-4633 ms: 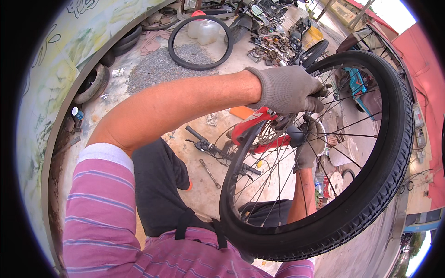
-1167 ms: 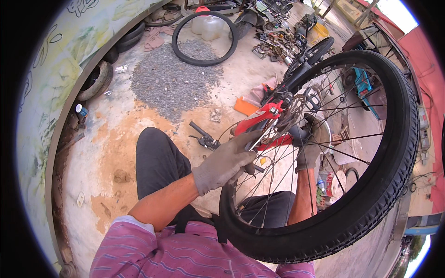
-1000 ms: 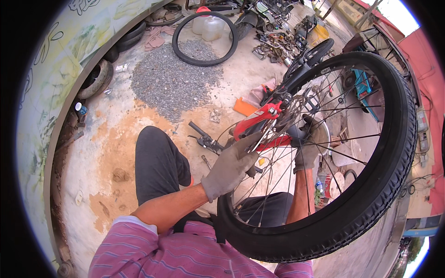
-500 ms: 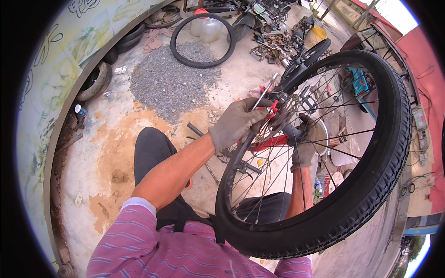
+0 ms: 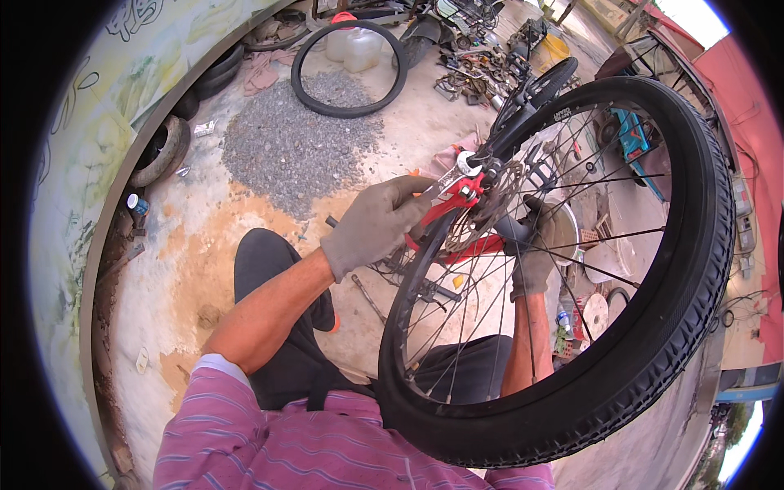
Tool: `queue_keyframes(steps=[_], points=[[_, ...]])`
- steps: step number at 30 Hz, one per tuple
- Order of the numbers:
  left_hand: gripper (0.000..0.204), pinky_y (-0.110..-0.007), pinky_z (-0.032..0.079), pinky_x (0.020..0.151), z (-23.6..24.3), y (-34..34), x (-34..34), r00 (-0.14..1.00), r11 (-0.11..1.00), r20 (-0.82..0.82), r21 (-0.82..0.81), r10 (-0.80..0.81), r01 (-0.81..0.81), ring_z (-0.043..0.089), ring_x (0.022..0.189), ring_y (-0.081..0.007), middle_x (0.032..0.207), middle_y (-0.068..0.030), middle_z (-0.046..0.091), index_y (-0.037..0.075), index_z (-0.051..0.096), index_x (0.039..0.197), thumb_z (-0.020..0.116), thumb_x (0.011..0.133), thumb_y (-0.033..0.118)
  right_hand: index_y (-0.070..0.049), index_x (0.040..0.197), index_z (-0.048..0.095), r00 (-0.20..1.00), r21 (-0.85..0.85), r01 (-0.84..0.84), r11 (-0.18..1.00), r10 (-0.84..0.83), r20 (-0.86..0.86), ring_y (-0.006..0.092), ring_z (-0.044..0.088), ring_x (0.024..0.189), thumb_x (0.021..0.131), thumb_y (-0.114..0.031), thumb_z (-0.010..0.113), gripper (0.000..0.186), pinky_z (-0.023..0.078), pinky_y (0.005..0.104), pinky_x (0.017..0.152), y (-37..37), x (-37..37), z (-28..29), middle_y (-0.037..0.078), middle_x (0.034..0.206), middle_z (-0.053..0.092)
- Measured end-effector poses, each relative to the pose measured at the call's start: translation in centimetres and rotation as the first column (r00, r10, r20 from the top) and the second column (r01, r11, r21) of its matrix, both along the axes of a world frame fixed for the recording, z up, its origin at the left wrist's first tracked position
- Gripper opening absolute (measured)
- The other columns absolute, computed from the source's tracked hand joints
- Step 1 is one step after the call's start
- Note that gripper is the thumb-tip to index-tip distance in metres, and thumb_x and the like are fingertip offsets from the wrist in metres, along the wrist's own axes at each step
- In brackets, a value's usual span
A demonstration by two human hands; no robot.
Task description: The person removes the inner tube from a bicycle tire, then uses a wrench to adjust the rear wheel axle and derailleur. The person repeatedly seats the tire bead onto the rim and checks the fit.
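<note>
A black-tyred bicycle wheel (image 5: 572,269) fills the right half of the view, standing upright against the person's lap, its thin silver spokes running to a hub with a perforated brake disc (image 5: 490,204). A red frame end (image 5: 457,196) clamps that hub. The gloved left hand (image 5: 376,224) is closed around a silver wrench (image 5: 453,171) set at the axle. The gloved right hand (image 5: 531,253) reaches through the spokes and is closed at the hub's far side; what it grips is hidden. On the floor beyond lie a loose black tyre (image 5: 347,69), a white plastic jug (image 5: 351,45) inside it, and a small blue-capped bottle (image 5: 137,202) by the wall.
</note>
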State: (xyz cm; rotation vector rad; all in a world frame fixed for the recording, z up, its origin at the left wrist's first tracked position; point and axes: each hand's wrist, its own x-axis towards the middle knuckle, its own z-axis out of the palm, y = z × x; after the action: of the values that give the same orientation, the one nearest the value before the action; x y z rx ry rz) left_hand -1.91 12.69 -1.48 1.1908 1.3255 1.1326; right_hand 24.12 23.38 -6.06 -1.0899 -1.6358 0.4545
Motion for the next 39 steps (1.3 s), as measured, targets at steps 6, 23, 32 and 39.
queue_keyframes(steps=[6,23,32,39], points=[[0.035,-0.032,0.052,0.059,7.5,0.1,-4.2,0.83,0.911,-0.532,0.239,-0.167,0.336,0.062,0.064,-0.0117,0.086,-0.0085,0.068,0.001,0.063,0.129,0.062,0.098,0.015,0.001,0.118,0.068,0.993,-0.113,-0.052,0.992,0.039,-0.115,0.0079,0.053,0.065,0.11,-0.036,0.045,0.045,0.041,0.0232,0.055,-0.1,0.3,-0.3,0.001,0.078,0.054],[0.021,-0.03,0.049,0.043,17.1,6.5,1.7,0.467,0.874,-0.829,-0.05,-0.306,0.484,0.07,0.057,-0.0159,0.079,-0.0108,0.073,0.0,0.073,0.093,0.056,0.084,0.009,-0.001,0.119,0.068,0.955,-0.231,-0.117,0.966,0.045,-0.294,0.0064,0.049,0.061,0.11,-0.028,0.044,0.038,0.037,0.0226,0.051,-0.6,-0.2,0.6,-0.001,0.076,0.053],[0.02,-0.036,0.05,0.047,19.7,10.2,5.0,0.246,0.818,-0.874,-0.247,-0.42,0.519,0.065,0.05,-0.0216,0.067,-0.0119,0.071,-0.001,0.075,0.08,0.06,0.082,0.013,0.002,0.118,0.069,0.954,-0.268,-0.115,0.957,0.031,-0.3,0.0087,0.053,0.069,0.109,-0.031,0.046,0.041,0.043,0.0238,0.06,-0.1,0.2,0.0,0.001,0.081,0.055],[0.026,-0.032,0.048,0.05,19.9,10.9,4.5,0.342,0.837,-0.83,-0.241,-0.44,0.491,0.06,0.052,-0.0162,0.067,-0.0038,0.069,0.007,0.075,0.083,0.054,0.092,0.02,0.002,0.121,0.067,0.98,-0.171,-0.107,0.98,0.075,-0.182,0.009,0.053,0.08,0.109,-0.032,0.046,0.042,0.045,0.0247,0.069,0.1,0.7,-0.5,0.003,0.093,0.059]])
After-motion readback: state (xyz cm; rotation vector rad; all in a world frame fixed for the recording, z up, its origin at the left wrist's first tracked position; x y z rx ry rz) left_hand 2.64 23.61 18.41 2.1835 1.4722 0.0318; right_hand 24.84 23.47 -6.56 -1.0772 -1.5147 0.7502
